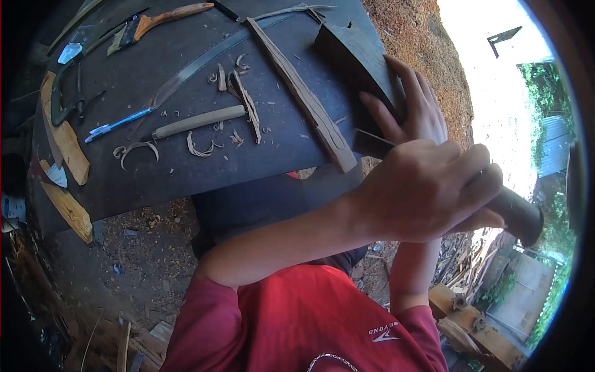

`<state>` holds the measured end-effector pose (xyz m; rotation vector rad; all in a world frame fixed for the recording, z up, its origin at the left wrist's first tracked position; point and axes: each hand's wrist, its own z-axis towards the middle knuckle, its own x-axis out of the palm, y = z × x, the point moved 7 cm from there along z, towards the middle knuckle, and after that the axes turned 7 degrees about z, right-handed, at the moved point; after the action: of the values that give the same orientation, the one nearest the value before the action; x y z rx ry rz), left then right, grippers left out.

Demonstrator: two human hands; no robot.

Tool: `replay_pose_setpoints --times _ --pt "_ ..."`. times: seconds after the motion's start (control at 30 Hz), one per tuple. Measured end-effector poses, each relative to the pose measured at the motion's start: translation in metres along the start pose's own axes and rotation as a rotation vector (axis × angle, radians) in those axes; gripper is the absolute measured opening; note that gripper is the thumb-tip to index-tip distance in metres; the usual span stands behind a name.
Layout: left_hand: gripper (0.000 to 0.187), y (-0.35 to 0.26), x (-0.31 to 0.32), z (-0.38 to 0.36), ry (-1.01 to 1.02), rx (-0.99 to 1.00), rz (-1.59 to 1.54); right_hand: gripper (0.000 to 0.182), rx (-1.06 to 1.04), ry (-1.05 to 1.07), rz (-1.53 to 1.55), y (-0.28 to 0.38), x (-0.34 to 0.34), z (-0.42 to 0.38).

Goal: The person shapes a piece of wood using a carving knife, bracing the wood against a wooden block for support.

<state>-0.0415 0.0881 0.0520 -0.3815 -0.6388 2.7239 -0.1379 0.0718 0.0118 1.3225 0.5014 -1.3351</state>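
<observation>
My left hand, coming from the left, is wrapped round a dark tool with a thick round handle; its flat narrow end shows on the other side of the fist. Just beyond it, my right hand grips a broad dark wedge-like piece between thumb and fingers at the bench's right edge. To the left of both hands, a long, rough wooden strip with drawn lines lies on the dark bench, its near end at the edge.
On the bench are a wooden-handled tool, curled shavings, a blue-and-white pen, a brush, a clamp and yellowish wood pieces. Sawdust lies beyond the right edge, wood scraps at lower right.
</observation>
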Motion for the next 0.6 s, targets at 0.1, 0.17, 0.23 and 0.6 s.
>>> replay_pose_setpoints --times 0.1,0.17,0.23,0.6 --pt "0.052 0.012 0.003 -0.001 0.005 -0.079 0.013 0.062 -0.015 -0.021 0.021 -0.005 0.005 0.001" --pt "0.054 0.017 0.004 -0.002 -0.058 -0.091 -0.023 0.063 -0.036 -0.042 0.023 -0.007 0.008 0.003" --pt "0.055 0.019 0.003 -0.001 -0.097 -0.093 -0.028 0.062 -0.045 -0.047 0.021 -0.006 0.007 0.003" --pt "0.046 0.023 -0.004 0.003 -0.107 -0.105 0.035 0.059 -0.054 -0.047 0.002 -0.001 0.005 0.001"
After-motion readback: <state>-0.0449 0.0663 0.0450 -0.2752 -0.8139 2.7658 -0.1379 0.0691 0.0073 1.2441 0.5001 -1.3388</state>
